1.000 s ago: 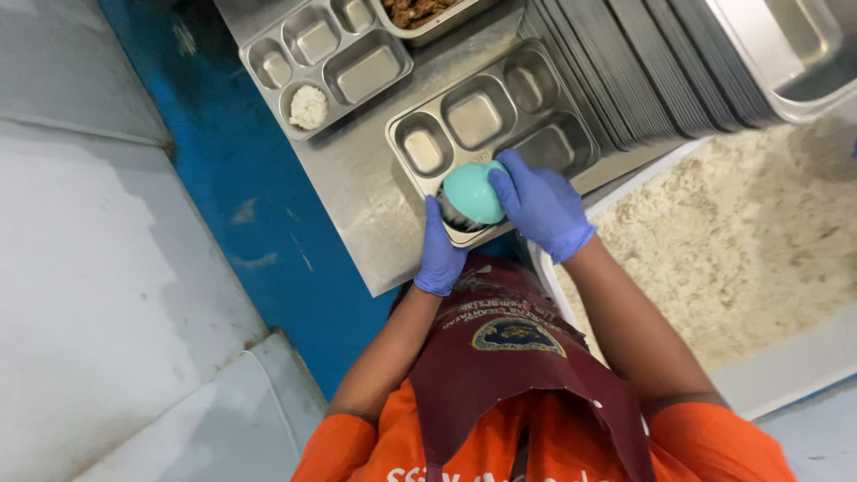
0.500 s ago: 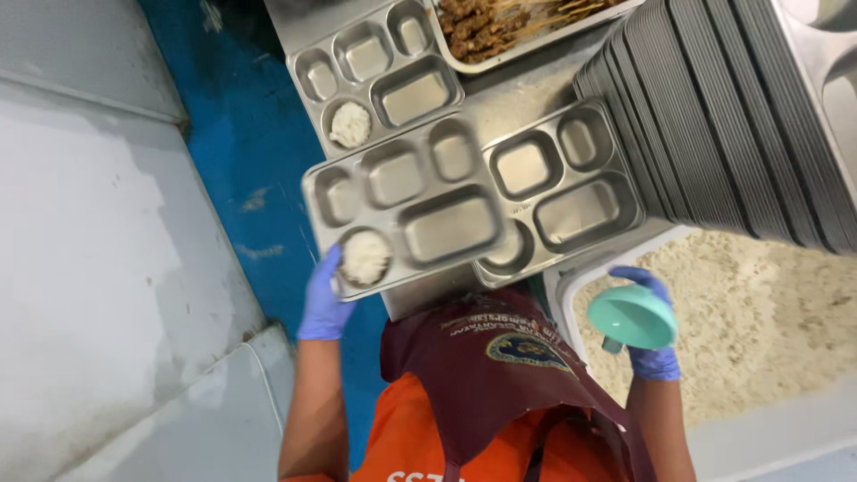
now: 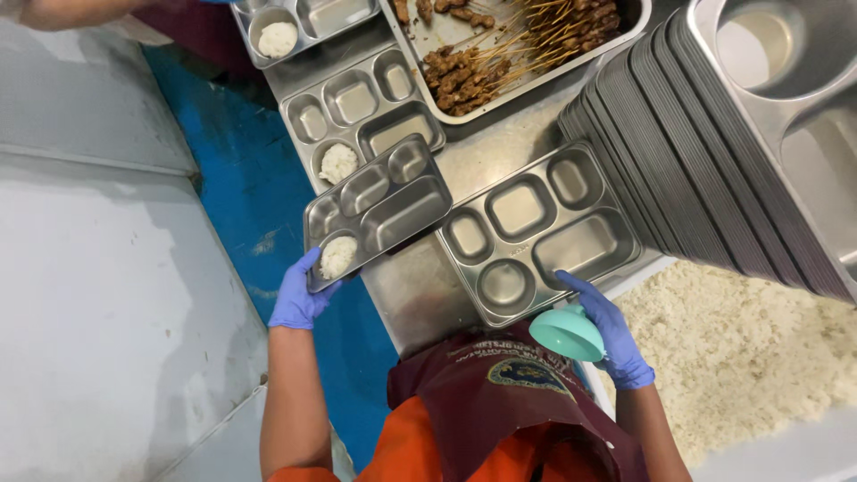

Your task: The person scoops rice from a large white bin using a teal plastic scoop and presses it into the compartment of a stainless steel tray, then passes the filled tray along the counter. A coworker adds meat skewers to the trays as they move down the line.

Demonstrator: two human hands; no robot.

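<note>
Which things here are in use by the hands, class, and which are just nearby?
In use:
left hand holding a steel tray with a rice mound
right hand holding a teal bowl
empty tray in front
rice bin

Nearby:
skewer pan
tray stack
two further trays with rice
</note>
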